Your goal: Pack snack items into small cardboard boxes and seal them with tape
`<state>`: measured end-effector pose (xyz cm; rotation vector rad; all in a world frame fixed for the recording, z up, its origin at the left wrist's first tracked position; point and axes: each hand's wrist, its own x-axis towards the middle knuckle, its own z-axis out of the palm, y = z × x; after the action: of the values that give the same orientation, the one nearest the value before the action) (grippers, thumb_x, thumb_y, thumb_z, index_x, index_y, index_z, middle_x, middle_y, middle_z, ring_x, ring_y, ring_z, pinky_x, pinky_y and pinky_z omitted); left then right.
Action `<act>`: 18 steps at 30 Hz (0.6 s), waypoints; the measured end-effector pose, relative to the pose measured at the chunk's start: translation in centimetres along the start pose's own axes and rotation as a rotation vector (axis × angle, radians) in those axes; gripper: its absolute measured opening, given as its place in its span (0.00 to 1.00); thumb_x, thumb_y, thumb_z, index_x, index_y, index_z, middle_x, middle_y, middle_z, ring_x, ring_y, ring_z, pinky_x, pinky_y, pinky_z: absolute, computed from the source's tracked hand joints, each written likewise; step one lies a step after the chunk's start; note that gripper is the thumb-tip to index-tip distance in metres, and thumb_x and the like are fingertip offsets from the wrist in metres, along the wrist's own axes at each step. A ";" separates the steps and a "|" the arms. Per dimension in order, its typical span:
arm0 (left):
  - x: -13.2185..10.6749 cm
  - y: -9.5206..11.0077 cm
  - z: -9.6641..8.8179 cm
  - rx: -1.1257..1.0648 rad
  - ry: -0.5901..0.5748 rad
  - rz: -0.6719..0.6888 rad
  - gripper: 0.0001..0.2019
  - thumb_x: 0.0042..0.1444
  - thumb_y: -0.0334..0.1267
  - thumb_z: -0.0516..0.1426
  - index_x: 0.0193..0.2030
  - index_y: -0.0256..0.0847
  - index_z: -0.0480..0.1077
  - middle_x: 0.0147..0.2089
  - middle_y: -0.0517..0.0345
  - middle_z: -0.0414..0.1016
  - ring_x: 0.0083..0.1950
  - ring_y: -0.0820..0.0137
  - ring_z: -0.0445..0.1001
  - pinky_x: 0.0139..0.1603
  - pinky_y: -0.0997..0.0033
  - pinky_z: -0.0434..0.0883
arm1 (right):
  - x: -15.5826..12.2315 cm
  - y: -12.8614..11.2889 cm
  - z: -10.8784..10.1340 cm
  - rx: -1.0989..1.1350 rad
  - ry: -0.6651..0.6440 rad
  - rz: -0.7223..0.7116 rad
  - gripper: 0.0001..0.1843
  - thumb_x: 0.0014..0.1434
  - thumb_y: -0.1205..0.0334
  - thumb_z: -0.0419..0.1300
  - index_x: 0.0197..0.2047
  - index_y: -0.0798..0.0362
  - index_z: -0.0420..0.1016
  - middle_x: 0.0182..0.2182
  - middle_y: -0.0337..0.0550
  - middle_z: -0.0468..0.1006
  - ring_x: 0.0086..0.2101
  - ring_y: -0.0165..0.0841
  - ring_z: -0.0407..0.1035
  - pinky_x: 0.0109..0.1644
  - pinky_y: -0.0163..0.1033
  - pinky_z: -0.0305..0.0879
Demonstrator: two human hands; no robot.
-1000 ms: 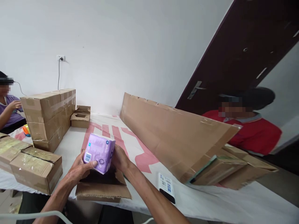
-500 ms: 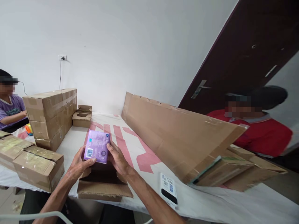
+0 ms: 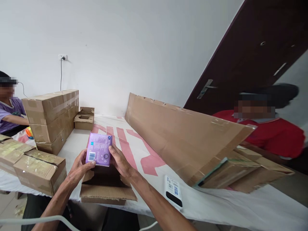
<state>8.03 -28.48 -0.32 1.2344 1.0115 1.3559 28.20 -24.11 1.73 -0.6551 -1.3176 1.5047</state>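
Head view: I hold a purple pack between both hands, just above an open box at the near edge of the worktop. My left hand is closed on the pack's lower left corner, with the thumb by the barcode. My right hand grips its right edge, thumb on the front. The pack stands nearly upright, its printed face toward me.

Left of my left hand lies a taped box, and beyond it is a stack of boxes. A small box sits well beyond my hands. Right of my right hand a labelled device lies flat. Past it a long cardboard sheet leans up. One person in red sits far right, and another in purple sits far left.
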 end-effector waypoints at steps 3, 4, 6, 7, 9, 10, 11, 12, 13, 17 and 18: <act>0.2 1.2 0.1 -0.007 0.009 0.007 0.35 0.45 0.53 0.75 0.58 0.43 0.77 0.54 0.47 0.85 0.57 0.48 0.80 0.53 0.57 0.77 | 0.7 0.2 -0.1 -0.059 -0.041 -0.110 0.30 0.64 0.33 0.66 0.62 0.38 0.78 0.53 0.42 0.82 0.59 0.45 0.72 0.61 0.51 0.73; 0.4 1.6 0.1 0.000 0.012 0.009 0.35 0.45 0.54 0.75 0.58 0.42 0.77 0.54 0.47 0.85 0.57 0.48 0.80 0.53 0.57 0.77 | 1.1 0.2 -0.2 -0.071 -0.030 -0.128 0.29 0.64 0.34 0.66 0.62 0.39 0.78 0.53 0.43 0.82 0.59 0.45 0.72 0.61 0.51 0.73; 0.8 2.4 -0.2 0.022 0.026 0.021 0.36 0.46 0.55 0.74 0.59 0.42 0.76 0.55 0.46 0.84 0.57 0.48 0.80 0.53 0.58 0.77 | 2.0 0.3 -0.6 -0.079 0.007 -0.146 0.29 0.63 0.35 0.68 0.61 0.41 0.79 0.53 0.43 0.82 0.58 0.45 0.72 0.61 0.51 0.73; 1.2 2.7 -0.5 0.031 0.032 0.026 0.37 0.46 0.57 0.74 0.61 0.41 0.75 0.55 0.46 0.84 0.57 0.49 0.80 0.53 0.58 0.77 | 2.5 0.3 -0.8 -0.072 0.033 -0.150 0.30 0.62 0.37 0.69 0.61 0.42 0.78 0.54 0.44 0.82 0.58 0.45 0.73 0.61 0.50 0.73; 2.1 2.9 -1.1 0.041 0.058 0.034 0.41 0.45 0.58 0.74 0.63 0.41 0.74 0.55 0.46 0.84 0.57 0.48 0.80 0.51 0.58 0.76 | 3.4 0.3 -1.3 -0.038 0.091 -0.131 0.33 0.59 0.39 0.71 0.63 0.44 0.76 0.54 0.45 0.82 0.57 0.45 0.73 0.59 0.50 0.75; 2.6 3.0 -1.4 0.042 0.080 0.034 0.43 0.43 0.59 0.75 0.63 0.41 0.73 0.54 0.46 0.84 0.56 0.48 0.80 0.50 0.59 0.76 | 3.8 0.4 -1.6 -0.016 0.118 -0.107 0.36 0.58 0.40 0.71 0.65 0.44 0.74 0.54 0.46 0.81 0.56 0.46 0.74 0.57 0.50 0.76; 3.2 2.9 -1.8 0.040 0.108 0.035 0.44 0.41 0.59 0.75 0.62 0.40 0.72 0.53 0.46 0.84 0.56 0.48 0.81 0.49 0.59 0.76 | 4.1 0.4 -1.9 0.003 0.136 -0.078 0.39 0.57 0.41 0.72 0.68 0.44 0.71 0.54 0.46 0.81 0.55 0.46 0.75 0.54 0.50 0.77; 3.8 2.8 -2.0 0.035 0.139 0.039 0.44 0.40 0.60 0.76 0.61 0.40 0.71 0.52 0.46 0.84 0.55 0.49 0.81 0.48 0.60 0.76 | 4.4 0.5 -2.2 0.015 0.141 -0.050 0.42 0.56 0.41 0.72 0.69 0.45 0.70 0.54 0.46 0.81 0.53 0.46 0.76 0.51 0.50 0.79; 4.3 2.7 -2.2 0.028 0.167 0.047 0.44 0.39 0.60 0.76 0.60 0.41 0.71 0.52 0.46 0.84 0.54 0.49 0.81 0.46 0.60 0.76 | 4.6 0.6 -2.4 0.017 0.134 -0.030 0.42 0.55 0.42 0.72 0.69 0.45 0.69 0.53 0.47 0.81 0.51 0.46 0.76 0.48 0.49 0.79; 6.2 2.3 -2.4 -0.001 0.173 0.091 0.40 0.44 0.61 0.74 0.57 0.42 0.70 0.53 0.46 0.84 0.53 0.52 0.82 0.45 0.61 0.76 | 5.4 1.1 -2.8 -0.040 0.065 -0.033 0.31 0.56 0.40 0.71 0.57 0.48 0.77 0.49 0.45 0.83 0.47 0.42 0.77 0.45 0.45 0.78; 6.5 2.2 -2.4 -0.001 0.164 0.094 0.38 0.45 0.61 0.74 0.56 0.41 0.70 0.52 0.47 0.84 0.53 0.53 0.82 0.46 0.60 0.76 | 5.6 1.3 -2.9 -0.053 0.048 -0.035 0.28 0.57 0.39 0.70 0.53 0.48 0.79 0.48 0.44 0.83 0.46 0.41 0.77 0.45 0.44 0.77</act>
<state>5.53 -22.28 2.57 1.1975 1.0765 1.5509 28.30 -17.76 0.90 -0.6950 -1.3297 1.4217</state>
